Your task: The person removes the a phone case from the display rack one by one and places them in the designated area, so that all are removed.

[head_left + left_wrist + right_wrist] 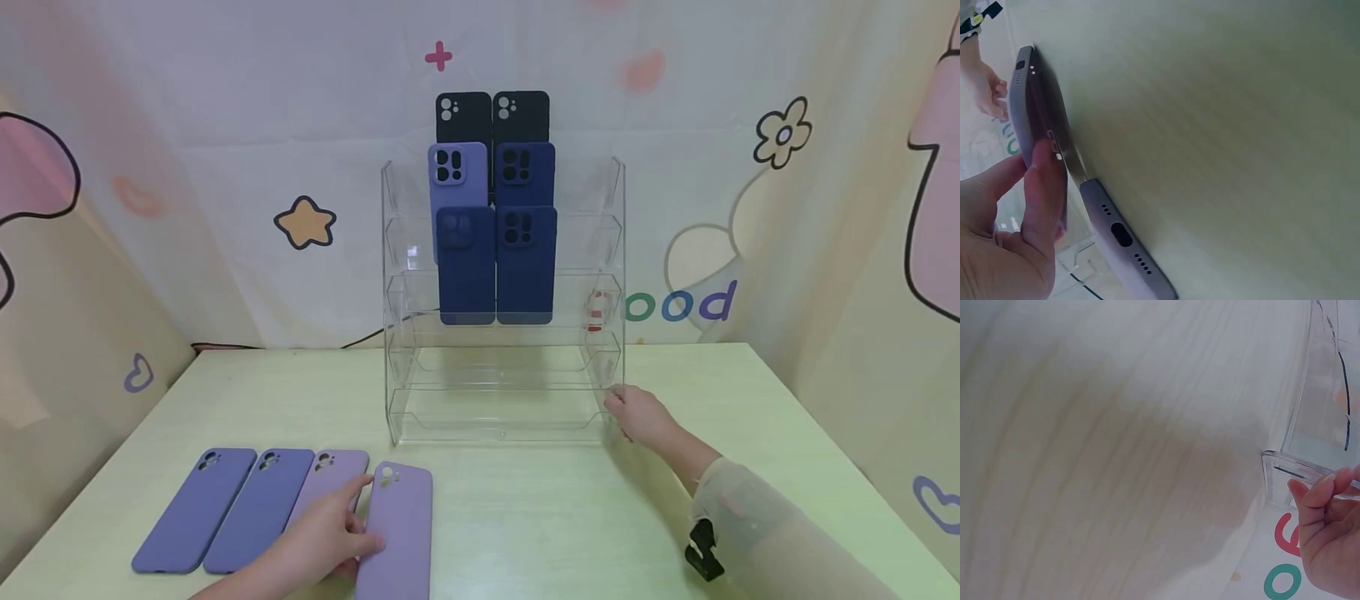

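My left hand (318, 533) pinches the left edge of a lilac phone case (401, 529) at the table's front. In the left wrist view this case (1019, 106) is tilted, its dark hollow inside showing. Right beside it lies another lilac phone case (337, 471), partly covered by the hand. A clear tiered display rack (502, 435) stands upright at the back middle. My right hand (647, 417) grips the rack's lower right side; in the right wrist view curled fingers (1319, 503) hold its clear edge.
Two bluish-purple phone cases (197, 510) lie side by side at the left. On the rack's upper tiers stand black cases (521, 121), a purple case (459, 196) and several navy cases (525, 279). A printed curtain (225, 192) hangs behind the table (570, 517).
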The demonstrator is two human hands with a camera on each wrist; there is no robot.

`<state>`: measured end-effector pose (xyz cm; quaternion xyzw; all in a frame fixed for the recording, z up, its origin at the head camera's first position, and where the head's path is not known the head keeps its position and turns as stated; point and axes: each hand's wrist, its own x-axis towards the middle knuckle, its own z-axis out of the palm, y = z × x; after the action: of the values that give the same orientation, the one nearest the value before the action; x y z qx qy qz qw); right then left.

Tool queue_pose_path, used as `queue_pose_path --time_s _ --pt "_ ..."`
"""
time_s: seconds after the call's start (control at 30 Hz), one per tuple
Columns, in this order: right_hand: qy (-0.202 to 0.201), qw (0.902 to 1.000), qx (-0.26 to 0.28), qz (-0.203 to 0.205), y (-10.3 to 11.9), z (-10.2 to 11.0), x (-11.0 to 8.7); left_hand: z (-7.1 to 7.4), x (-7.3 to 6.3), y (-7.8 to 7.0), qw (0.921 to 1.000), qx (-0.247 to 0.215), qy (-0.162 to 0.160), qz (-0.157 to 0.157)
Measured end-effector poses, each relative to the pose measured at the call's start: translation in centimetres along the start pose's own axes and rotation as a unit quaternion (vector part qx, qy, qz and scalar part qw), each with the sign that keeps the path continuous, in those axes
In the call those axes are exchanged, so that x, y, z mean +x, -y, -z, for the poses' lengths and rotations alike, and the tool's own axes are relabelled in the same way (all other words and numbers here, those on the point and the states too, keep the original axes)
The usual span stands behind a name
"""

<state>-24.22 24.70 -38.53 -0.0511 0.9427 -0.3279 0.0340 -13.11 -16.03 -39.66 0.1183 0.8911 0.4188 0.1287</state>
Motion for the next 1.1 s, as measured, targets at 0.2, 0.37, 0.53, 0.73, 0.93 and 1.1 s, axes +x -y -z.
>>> queue_pose_path --time_s 0.2,0.37,0.53,0.73,0.93,1.1 --pt "0.003 1.0000 0.003 -0.005 0.0 0.1 -0.2 0.0 0.4 -0.4 0.9969 0.078 0.004 0.005" --pt "0.004 0.9999 -0.001 -0.010 -0.3 -0.1 -0.1 -0.3 0.7 -0.5 0.9896 0.144 -0.003 -0.006" --pt "-0.002 1.0000 -0.003 -0.007 -0.2 -0.2 0.1 -0.6 0.4 -0.8 0.9807 0.191 -0.014 -0.039" --pt "0.001 1.0000 0.004 -0.003 0.0 -0.3 -0.1 -1.0 -0.3 -1.1 0.9225 0.340 -0.011 -0.182" --pt "0.001 1.0000 -0.001 -0.004 0.0 -0.2 0.0 -2.2 -0.8 0.0 0.8106 0.455 0.001 -0.368" --pt "0.002 1.0000 -0.001 -0.007 -0.1 -0.2 0.0 -2.1 -0.7 0.3 0.8460 0.440 0.079 -0.290"
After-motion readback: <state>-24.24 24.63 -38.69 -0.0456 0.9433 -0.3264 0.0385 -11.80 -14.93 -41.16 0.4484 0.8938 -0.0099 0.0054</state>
